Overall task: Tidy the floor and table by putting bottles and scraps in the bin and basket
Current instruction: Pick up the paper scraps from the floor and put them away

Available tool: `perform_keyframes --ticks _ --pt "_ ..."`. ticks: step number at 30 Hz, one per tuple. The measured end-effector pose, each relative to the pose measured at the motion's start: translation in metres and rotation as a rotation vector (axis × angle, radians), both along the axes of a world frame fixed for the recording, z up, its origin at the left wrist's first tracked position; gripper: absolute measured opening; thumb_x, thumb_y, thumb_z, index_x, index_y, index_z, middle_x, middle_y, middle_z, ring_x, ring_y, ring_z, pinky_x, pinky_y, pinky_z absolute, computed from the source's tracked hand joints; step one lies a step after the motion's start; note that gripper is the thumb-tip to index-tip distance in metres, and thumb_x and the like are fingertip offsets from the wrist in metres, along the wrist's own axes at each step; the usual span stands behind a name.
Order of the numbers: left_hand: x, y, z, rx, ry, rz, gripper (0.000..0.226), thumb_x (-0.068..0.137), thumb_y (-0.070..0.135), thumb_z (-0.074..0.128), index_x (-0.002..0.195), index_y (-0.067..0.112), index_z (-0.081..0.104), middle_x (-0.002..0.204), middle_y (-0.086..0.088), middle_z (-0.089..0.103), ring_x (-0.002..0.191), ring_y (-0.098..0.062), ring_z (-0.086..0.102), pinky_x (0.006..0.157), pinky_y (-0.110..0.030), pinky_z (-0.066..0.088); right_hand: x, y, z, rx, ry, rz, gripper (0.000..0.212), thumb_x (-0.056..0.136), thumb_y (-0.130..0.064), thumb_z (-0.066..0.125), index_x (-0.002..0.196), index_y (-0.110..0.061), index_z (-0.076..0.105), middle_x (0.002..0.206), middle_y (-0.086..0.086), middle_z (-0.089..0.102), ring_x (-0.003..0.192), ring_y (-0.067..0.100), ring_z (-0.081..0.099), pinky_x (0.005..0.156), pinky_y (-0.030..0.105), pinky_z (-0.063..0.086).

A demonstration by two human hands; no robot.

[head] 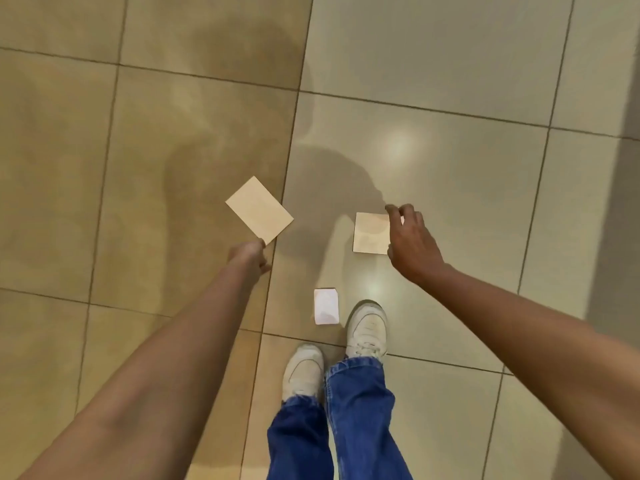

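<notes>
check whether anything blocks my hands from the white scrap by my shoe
Nothing visible; the white scrap sits on bare tile. But the left hand pinches a tan card, the right hand grips a square card.

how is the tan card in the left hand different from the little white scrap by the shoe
The tan card is beige and clearly larger; the white scrap is white and small. The left hand pinches the tan card at one corner; the white scrap lies untouched on the floor beside a white shoe. The tan card sits diagonally in view, the white scrap nearly upright. Both are flat rectangles.
</notes>
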State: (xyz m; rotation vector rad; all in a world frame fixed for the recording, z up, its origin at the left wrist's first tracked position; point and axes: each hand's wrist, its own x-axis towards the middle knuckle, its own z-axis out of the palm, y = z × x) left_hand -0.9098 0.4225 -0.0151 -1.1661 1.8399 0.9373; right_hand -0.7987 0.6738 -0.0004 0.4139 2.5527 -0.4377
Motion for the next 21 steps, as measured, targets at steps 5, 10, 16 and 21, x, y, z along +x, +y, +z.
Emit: perform_keyframes --ticks 5,10,16,21 --pt "-0.022 -0.019 -0.085 -0.111 0.015 -0.069 0.024 0.091 0.018 0.056 0.112 0.008 0.054 0.097 -0.009 0.048 0.072 -0.023 0.051 0.082 -0.038 0.052 -0.009 0.018 -0.089 0.084 -0.086 0.088 0.081 0.08 -0.003 0.067 0.144 0.005 0.019 0.142 0.025 0.03 0.123 0.038 0.038 0.097 0.041 0.044" --pt "-0.04 -0.019 -0.128 -0.101 -0.037 0.037 0.05 0.087 0.032 0.061 0.131 0.012 0.047 0.127 -0.006 0.053 0.106 -0.026 0.055 0.075 -0.038 0.05 -0.003 0.023 -0.141 0.194 -0.1 0.156 0.093 0.079 -0.026 0.075 0.144 0.006 0.018 0.139 0.024 0.033 0.123 0.038 0.039 0.109 0.043 0.03" --pt "-0.057 -0.007 -0.149 -0.278 0.097 -0.062 0.081 0.068 0.037 0.081 0.129 0.009 0.035 0.132 -0.01 0.045 0.114 -0.03 0.054 0.067 -0.047 0.059 0.001 0.023 -0.154 0.273 -0.051 0.115 0.075 0.069 -0.025 0.08 0.127 0.0 0.04 0.119 0.02 0.048 0.11 0.035 0.043 0.1 0.044 0.03" --pt "-0.058 -0.01 -0.147 -0.14 0.106 -0.002 0.044 0.081 0.002 0.068 0.12 0.007 0.051 0.122 -0.012 0.059 0.102 -0.03 0.061 0.074 -0.039 0.056 0.005 0.021 -0.141 0.227 -0.018 0.09 0.039 0.081 -0.008 0.067 0.115 -0.003 0.048 0.118 0.019 0.048 0.101 0.033 0.048 0.086 0.039 0.04"
